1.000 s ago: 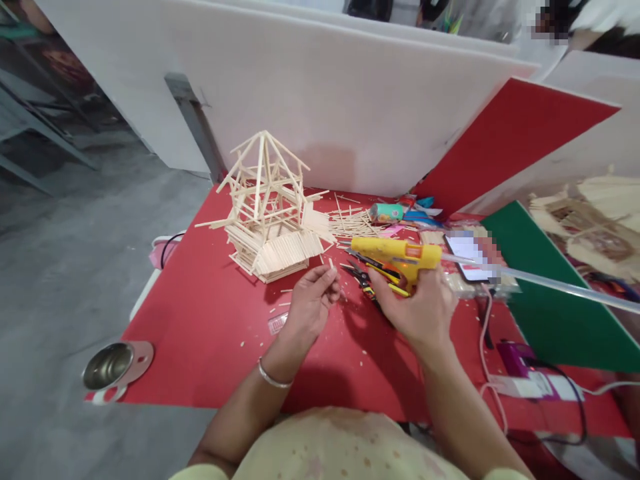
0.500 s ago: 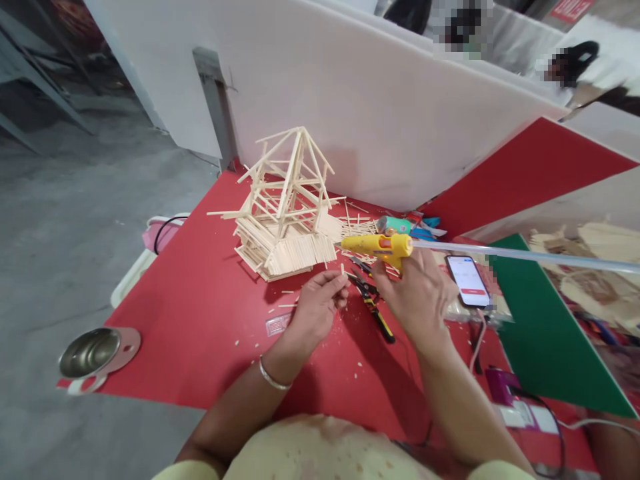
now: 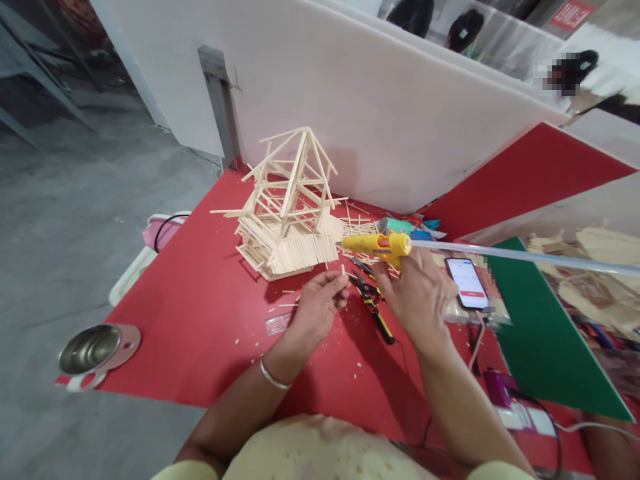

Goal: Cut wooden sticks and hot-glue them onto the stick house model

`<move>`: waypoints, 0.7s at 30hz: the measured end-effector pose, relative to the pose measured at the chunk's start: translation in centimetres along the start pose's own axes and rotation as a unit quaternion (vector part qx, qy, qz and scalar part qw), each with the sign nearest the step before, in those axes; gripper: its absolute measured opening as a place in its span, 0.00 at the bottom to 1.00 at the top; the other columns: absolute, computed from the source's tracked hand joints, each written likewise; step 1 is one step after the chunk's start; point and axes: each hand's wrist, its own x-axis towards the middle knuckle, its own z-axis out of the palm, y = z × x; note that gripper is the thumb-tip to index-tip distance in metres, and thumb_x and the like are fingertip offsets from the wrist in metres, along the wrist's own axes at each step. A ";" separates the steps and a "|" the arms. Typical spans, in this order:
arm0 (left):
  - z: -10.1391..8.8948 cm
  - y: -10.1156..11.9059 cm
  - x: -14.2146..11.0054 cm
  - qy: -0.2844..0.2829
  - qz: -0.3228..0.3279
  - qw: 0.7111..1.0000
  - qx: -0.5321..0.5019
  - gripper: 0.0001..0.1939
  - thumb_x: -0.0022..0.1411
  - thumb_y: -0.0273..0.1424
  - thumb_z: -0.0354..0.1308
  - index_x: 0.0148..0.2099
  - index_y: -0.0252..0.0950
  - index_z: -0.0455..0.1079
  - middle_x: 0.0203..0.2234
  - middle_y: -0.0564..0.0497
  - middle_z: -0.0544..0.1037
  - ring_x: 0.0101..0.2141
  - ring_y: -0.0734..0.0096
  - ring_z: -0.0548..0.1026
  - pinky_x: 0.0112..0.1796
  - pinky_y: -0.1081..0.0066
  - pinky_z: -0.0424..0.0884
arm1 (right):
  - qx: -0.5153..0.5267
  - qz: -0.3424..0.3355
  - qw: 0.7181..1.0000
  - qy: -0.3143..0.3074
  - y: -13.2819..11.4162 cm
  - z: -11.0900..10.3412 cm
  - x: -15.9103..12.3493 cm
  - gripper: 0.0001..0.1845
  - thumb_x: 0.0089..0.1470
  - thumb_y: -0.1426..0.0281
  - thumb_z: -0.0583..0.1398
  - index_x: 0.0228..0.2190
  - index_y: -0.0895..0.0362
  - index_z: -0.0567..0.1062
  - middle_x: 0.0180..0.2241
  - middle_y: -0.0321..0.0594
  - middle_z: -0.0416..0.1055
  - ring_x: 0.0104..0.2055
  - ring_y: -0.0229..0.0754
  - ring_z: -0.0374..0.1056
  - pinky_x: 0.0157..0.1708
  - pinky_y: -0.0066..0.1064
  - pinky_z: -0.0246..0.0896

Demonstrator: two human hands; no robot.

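My left hand (image 3: pixel 319 307) pinches a short wooden stick (image 3: pixel 343 269) upright between thumb and fingers, just in front of the stick house model (image 3: pixel 287 207). My right hand (image 3: pixel 419 293) grips a yellow glue gun (image 3: pixel 377 245), its nozzle pointing left toward the model's roof panel and close above the short stick. A long clear glue rod (image 3: pixel 525 256) sticks out of the gun's back to the right. Black and yellow cutters (image 3: pixel 373 305) lie on the red table (image 3: pixel 200 320) between my hands.
Loose sticks (image 3: pixel 357 227) lie behind the gun. A phone (image 3: pixel 467 281) rests to the right, beside a green board (image 3: pixel 545 333). A metal cup (image 3: pixel 90 349) sits at the table's left corner. White partition boards (image 3: pixel 375 113) stand behind. Cables and a power strip (image 3: pixel 520 407) lie at right.
The view has shifted left and down. My right hand has carried the glue gun forward to the model's roof panel. The left hand keeps its pinch on the short stick.
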 end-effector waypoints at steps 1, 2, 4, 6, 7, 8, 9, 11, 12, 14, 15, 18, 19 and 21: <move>0.0 0.0 0.0 0.002 -0.002 1.000 0.000 0.17 0.46 0.32 0.76 0.35 0.33 0.74 0.25 0.51 0.78 0.24 0.79 0.72 0.24 0.78 0.63 | 0.001 0.000 1.000 0.000 0.0 0.0 0.0 0.14 0.61 0.62 0.57 0.39 0.58 0.76 0.33 0.41 0.70 0.29 0.39 0.60 0.27 0.32 0.38; 0.0 0.0 0.0 0.004 -0.003 1.000 0.001 0.17 0.45 0.32 0.76 0.35 0.33 0.74 0.25 0.51 0.78 0.24 0.79 0.72 0.24 0.78 0.63 | 0.001 0.001 1.000 0.000 0.0 0.1 0.0 0.14 0.61 0.62 0.57 0.39 0.58 0.77 0.33 0.41 0.70 0.29 0.38 0.59 0.27 0.32 0.38; -0.1 0.0 0.0 0.005 -0.004 1.000 0.001 0.18 0.45 0.32 0.76 0.35 0.33 0.74 0.25 0.51 0.78 0.24 0.80 0.72 0.24 0.78 0.63 | 0.000 0.003 1.000 0.003 0.0 0.1 0.0 0.14 0.60 0.62 0.57 0.38 0.58 0.77 0.32 0.41 0.70 0.28 0.38 0.59 0.27 0.32 0.37; -0.1 -0.1 0.1 0.003 -0.004 1.000 0.001 0.18 0.46 0.32 0.76 0.36 0.33 0.74 0.25 0.51 0.78 0.24 0.80 0.72 0.25 0.78 0.63 | 0.004 0.000 1.000 0.003 0.0 0.2 0.1 0.14 0.60 0.63 0.57 0.37 0.59 0.77 0.32 0.41 0.70 0.28 0.38 0.59 0.27 0.32 0.38; -0.1 -0.1 0.1 0.002 -0.004 1.000 0.001 0.18 0.46 0.33 0.76 0.36 0.33 0.74 0.25 0.51 0.78 0.24 0.80 0.72 0.25 0.79 0.63 | 0.008 -0.003 1.000 0.004 0.0 0.2 0.1 0.14 0.60 0.63 0.57 0.38 0.59 0.77 0.32 0.41 0.71 0.28 0.39 0.60 0.27 0.32 0.39; -0.2 -0.1 0.1 0.002 -0.004 1.000 0.002 0.18 0.46 0.33 0.76 0.36 0.32 0.74 0.26 0.51 0.78 0.24 0.80 0.72 0.25 0.79 0.63 | 0.013 -0.007 1.000 0.006 0.0 0.2 0.1 0.14 0.60 0.63 0.57 0.38 0.59 0.77 0.32 0.41 0.71 0.29 0.39 0.60 0.27 0.32 0.40; -0.2 -0.1 0.1 0.003 -0.005 1.000 0.002 0.18 0.46 0.33 0.76 0.36 0.32 0.73 0.25 0.51 0.77 0.24 0.80 0.72 0.25 0.79 0.63 | 0.016 -0.008 1.000 0.007 0.1 0.2 0.1 0.14 0.60 0.62 0.57 0.38 0.59 0.77 0.32 0.41 0.71 0.29 0.39 0.61 0.28 0.32 0.41; -0.2 -0.2 0.0 0.008 -0.008 1.000 0.000 0.19 0.45 0.32 0.77 0.36 0.32 0.73 0.25 0.51 0.77 0.24 0.80 0.72 0.25 0.79 0.63 | 0.019 -0.009 1.000 0.008 0.1 0.1 0.1 0.13 0.60 0.62 0.57 0.38 0.58 0.77 0.32 0.41 0.71 0.29 0.40 0.62 0.28 0.32 0.41; -0.1 -0.1 0.0 0.010 -0.009 1.000 -0.001 0.19 0.45 0.32 0.77 0.36 0.32 0.73 0.25 0.51 0.77 0.24 0.80 0.72 0.24 0.79 0.63 | 0.018 -0.009 1.000 0.008 0.1 0.1 0.1 0.13 0.60 0.63 0.57 0.38 0.58 0.77 0.32 0.41 0.71 0.29 0.40 0.62 0.27 0.32 0.41; 0.0 -0.1 0.0 0.013 -0.008 1.000 -0.002 0.19 0.45 0.32 0.77 0.36 0.32 0.73 0.25 0.52 0.77 0.24 0.80 0.72 0.24 0.79 0.63 | 0.018 -0.011 1.000 0.008 0.1 -0.1 0.1 0.13 0.60 0.63 0.57 0.38 0.58 0.77 0.31 0.41 0.71 0.29 0.40 0.62 0.27 0.32 0.42; 0.0 -0.1 0.0 0.013 -0.007 1.000 -0.002 0.18 0.45 0.32 0.77 0.36 0.32 0.73 0.25 0.52 0.77 0.23 0.80 0.72 0.24 0.79 0.63 | 0.017 -0.012 1.000 0.009 0.1 -0.1 0.1 0.13 0.61 0.63 0.57 0.37 0.59 0.77 0.31 0.41 0.71 0.29 0.40 0.63 0.27 0.32 0.42; 0.0 -0.1 0.0 0.013 -0.003 1.000 -0.001 0.19 0.44 0.32 0.77 0.35 0.32 0.74 0.24 0.53 0.77 0.23 0.80 0.72 0.23 0.79 0.63 | 0.016 -0.013 1.000 0.013 0.2 -0.2 0.0 0.12 0.61 0.63 0.57 0.36 0.58 0.76 0.30 0.41 0.71 0.30 0.40 0.63 0.27 0.32 0.43; 0.0 -0.1 0.0 0.012 -0.002 1.000 -0.001 0.19 0.44 0.32 0.77 0.35 0.32 0.74 0.24 0.53 0.77 0.23 0.80 0.72 0.23 0.79 0.63 | 0.016 -0.012 1.000 0.012 0.3 -0.3 0.0 0.12 0.60 0.63 0.57 0.36 0.58 0.76 0.30 0.41 0.71 0.30 0.41 0.63 0.27 0.32 0.43; 0.0 -0.2 0.0 0.010 0.000 1.000 -0.001 0.19 0.44 0.32 0.77 0.35 0.32 0.74 0.24 0.53 0.77 0.23 0.80 0.72 0.23 0.78 0.63 | 0.015 -0.008 1.000 0.009 0.4 -0.2 -0.1 0.13 0.60 0.62 0.58 0.36 0.58 0.76 0.30 0.41 0.71 0.29 0.40 0.62 0.27 0.32 0.42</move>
